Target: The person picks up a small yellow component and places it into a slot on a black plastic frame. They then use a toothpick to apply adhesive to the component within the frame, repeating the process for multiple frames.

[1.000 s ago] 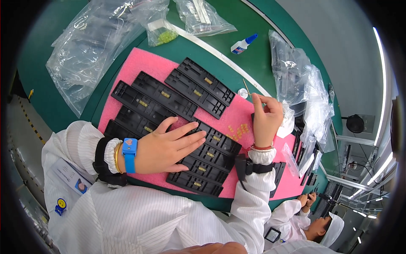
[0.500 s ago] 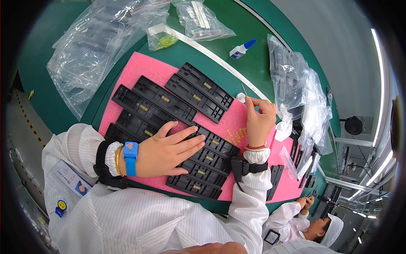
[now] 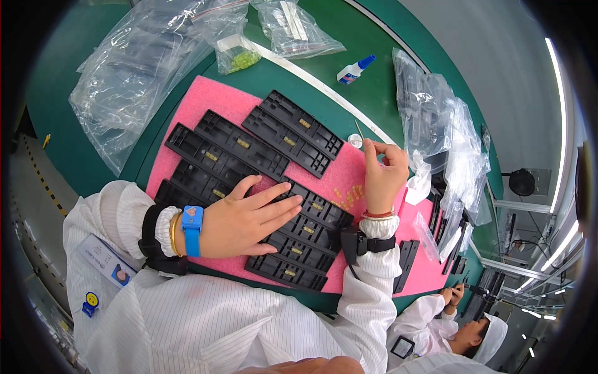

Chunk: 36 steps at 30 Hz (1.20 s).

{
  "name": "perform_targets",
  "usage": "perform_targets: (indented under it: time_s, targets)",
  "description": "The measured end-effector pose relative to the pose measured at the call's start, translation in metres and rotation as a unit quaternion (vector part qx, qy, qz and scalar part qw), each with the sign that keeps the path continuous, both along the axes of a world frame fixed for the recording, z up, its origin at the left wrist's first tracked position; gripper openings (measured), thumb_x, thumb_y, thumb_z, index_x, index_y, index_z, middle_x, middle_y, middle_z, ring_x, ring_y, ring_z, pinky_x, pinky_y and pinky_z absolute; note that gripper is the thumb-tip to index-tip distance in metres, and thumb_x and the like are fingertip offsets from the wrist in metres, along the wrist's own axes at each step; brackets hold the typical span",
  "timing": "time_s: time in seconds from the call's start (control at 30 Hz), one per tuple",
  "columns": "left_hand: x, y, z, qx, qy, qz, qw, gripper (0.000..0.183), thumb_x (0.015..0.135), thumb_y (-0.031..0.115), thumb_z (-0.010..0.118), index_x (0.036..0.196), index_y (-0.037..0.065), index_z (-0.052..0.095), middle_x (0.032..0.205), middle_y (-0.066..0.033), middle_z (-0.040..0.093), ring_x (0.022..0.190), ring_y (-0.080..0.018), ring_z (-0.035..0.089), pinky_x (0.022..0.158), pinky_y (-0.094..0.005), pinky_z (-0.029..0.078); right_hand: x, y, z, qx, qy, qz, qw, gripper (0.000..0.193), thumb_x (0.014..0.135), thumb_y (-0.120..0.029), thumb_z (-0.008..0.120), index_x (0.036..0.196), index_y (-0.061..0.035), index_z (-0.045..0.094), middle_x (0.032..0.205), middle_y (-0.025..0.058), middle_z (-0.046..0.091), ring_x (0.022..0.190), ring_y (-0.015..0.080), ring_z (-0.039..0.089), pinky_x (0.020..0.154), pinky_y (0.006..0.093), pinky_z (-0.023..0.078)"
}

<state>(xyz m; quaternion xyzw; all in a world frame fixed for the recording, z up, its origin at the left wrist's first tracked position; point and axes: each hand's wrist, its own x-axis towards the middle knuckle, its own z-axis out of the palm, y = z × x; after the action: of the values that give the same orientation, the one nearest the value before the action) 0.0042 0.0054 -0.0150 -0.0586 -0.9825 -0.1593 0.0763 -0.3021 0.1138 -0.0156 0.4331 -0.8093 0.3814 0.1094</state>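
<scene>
My left hand lies with its fingers stretched and spread over the black plastic parts, its palm hiding some of them. My right hand is closed in a pinch on a thin wooden stick, which slants up and leftward from the fingertips. Right beside the stick and fingertips stands a small round white cup. Several long black plastic parts lie in slanted rows, each visible one with a small yellowish piece in its middle. Loose yellowish pieces are scattered just left of my right wrist.
Pink foam sheet lies under the parts on a green table. Behind it stand a white glue bottle with a blue cap and clear plastic bags. More bags and black strips lie at right. A co-worker sits lower right.
My right hand has shifted very slightly, with the stick still in its fingers beside the white cup. My left hand stays where it was on the black parts.
</scene>
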Motion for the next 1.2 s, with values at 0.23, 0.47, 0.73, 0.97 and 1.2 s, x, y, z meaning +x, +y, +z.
perform_targets:
  time_s: [0.23, 0.47, 0.73, 0.97, 1.2]
  targets:
    - [-0.001, -0.001, -0.002, 0.022, -0.007, -0.005, 1.000, 0.084, 0.088, 0.052, 0.077, 0.154, 0.007, 0.055, 0.169, -0.0081, 0.043, 0.157, -0.0282, 0.037, 0.120, -0.0583, 0.027, 0.013, 0.022, 0.038, -0.101, -0.131, -0.007, 0.986, 0.012, 0.094, -0.008, 0.081, 0.089, 0.0002, 0.074, 0.085, 0.0034, 0.070, 0.080, 0.0128, 0.059, 0.075, 0.0284, 0.047]
    - [0.000, 0.000, 0.001, 0.058, -0.014, 0.011, 0.998, 0.087, 0.082, 0.049, 0.083, 0.155, 0.011, 0.055, 0.169, -0.0071, 0.044, 0.157, -0.0287, 0.038, 0.121, -0.0579, 0.027, 0.097, 0.098, 0.058, -0.163, -0.111, 0.082, 0.977, 0.008, 0.093, 0.002, 0.073, 0.090, -0.0006, 0.066, 0.090, 0.0117, 0.068, 0.080, 0.0216, 0.060, 0.075, 0.0340, 0.049]
    - [-0.003, 0.001, 0.001, 0.045, -0.018, 0.000, 0.999, 0.081, 0.077, 0.048, 0.086, 0.146, 0.012, 0.064, 0.167, -0.0049, 0.047, 0.157, -0.0266, 0.038, 0.122, -0.0584, 0.026, 0.138, 0.128, 0.009, -0.064, -0.088, 0.098, 0.989, 0.017, 0.082, 0.008, 0.080, 0.088, -0.0013, 0.068, 0.083, 0.0133, 0.070, 0.073, 0.0262, 0.064, 0.067, 0.0349, 0.051]
    - [-0.004, 0.004, 0.005, 0.051, -0.035, 0.006, 0.998, 0.081, 0.076, 0.048, 0.086, 0.145, 0.012, 0.065, 0.165, -0.0029, 0.050, 0.155, -0.0244, 0.042, 0.121, -0.0583, 0.027, 0.137, 0.124, 0.005, -0.036, -0.123, 0.125, 0.984, 0.019, 0.079, 0.012, 0.082, 0.084, 0.0019, 0.067, 0.080, 0.0153, 0.071, 0.069, 0.0261, 0.072, 0.064, 0.0339, 0.062]
    - [-0.005, 0.003, 0.007, 0.054, -0.044, 0.011, 0.998, 0.085, 0.072, 0.047, 0.088, 0.147, 0.012, 0.065, 0.166, -0.0024, 0.050, 0.154, -0.0237, 0.043, 0.120, -0.0581, 0.026, 0.139, 0.122, 0.006, -0.019, -0.142, 0.118, 0.983, 0.018, 0.080, 0.013, 0.083, 0.082, 0.0040, 0.067, 0.080, 0.0157, 0.071, 0.070, 0.0254, 0.075, 0.070, 0.0362, 0.067]
